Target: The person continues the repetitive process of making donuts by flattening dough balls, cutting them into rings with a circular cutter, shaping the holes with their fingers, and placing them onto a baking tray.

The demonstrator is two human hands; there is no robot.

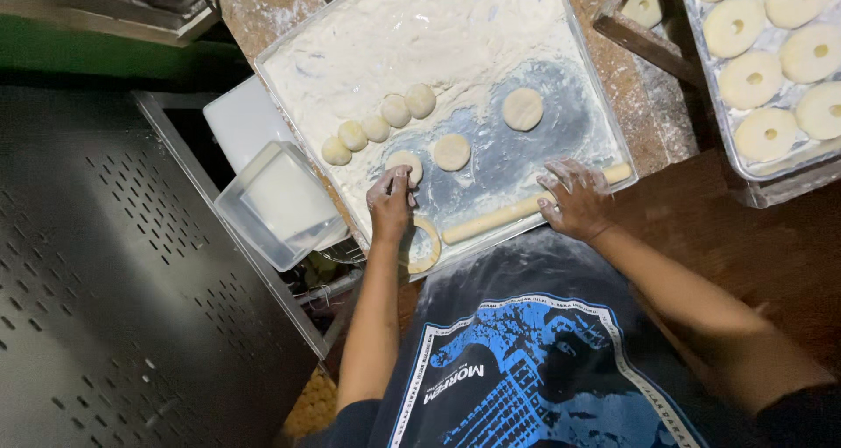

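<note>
My left hand [391, 204] pinches the near edge of a small flattened dough disc [405, 162] on a floured metal tray [604, 106]. My right hand [574, 198] rests on a wooden rolling pin [495, 219] that lies across the tray's near edge. Two other flattened discs [452, 151] [523, 108] lie on the bare part of the tray. A row of several small dough balls [377, 127] sits in the flour to the left. A round ring cutter [427, 245] lies near my left wrist.
A second tray [771, 185] at the right holds several ring-shaped dough pieces. A clear plastic tub [279, 204] stands left of the floured tray. A perforated dark metal surface [114, 264] fills the left side. The wooden table [753, 246] runs under my right arm.
</note>
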